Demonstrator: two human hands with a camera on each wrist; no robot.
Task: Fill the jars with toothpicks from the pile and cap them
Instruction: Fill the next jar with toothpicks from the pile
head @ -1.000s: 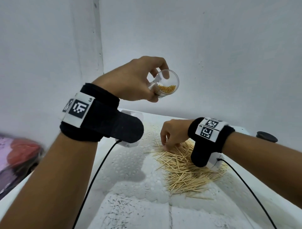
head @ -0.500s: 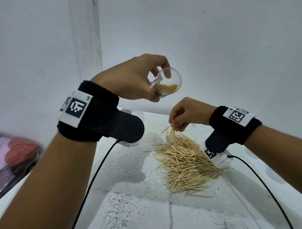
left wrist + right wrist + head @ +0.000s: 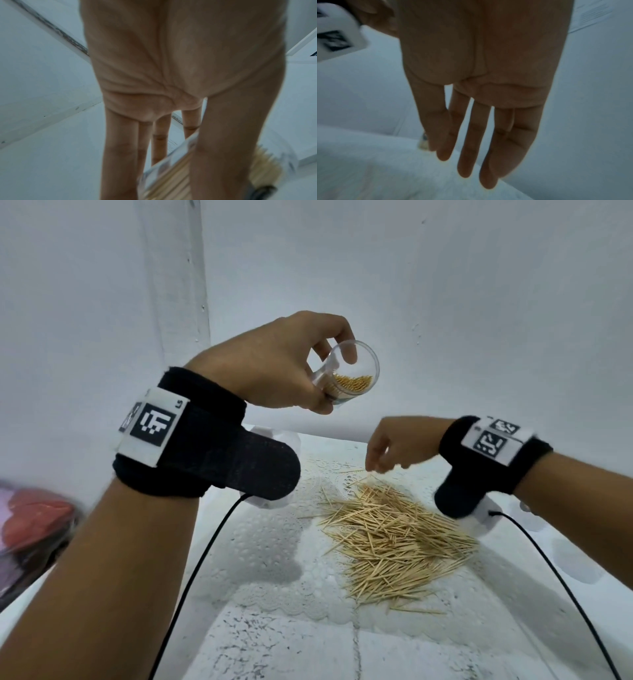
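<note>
Bare white-walled room (image 3: 445, 302), lace-covered table (image 3: 267, 542)

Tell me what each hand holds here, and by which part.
The left hand grips the clear jar around its side wall, mouth tilted toward the camera. The right hand holds nothing; its fingers hang straight above the toothpick pile.

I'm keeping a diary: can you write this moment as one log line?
left hand: holds jar, part-filled, uncapped | right hand: open above pile

pile top: toothpick pile (image 3: 390, 539) open from above, right hand (image 3: 397, 446) hovers at its 12 o'clock edge
jar mouth: jar (image 3: 349, 374) uncapped, clear air toward 5 o'clock
back: wall (image 3: 445, 302) close behind table (image 3: 274, 642)
</note>
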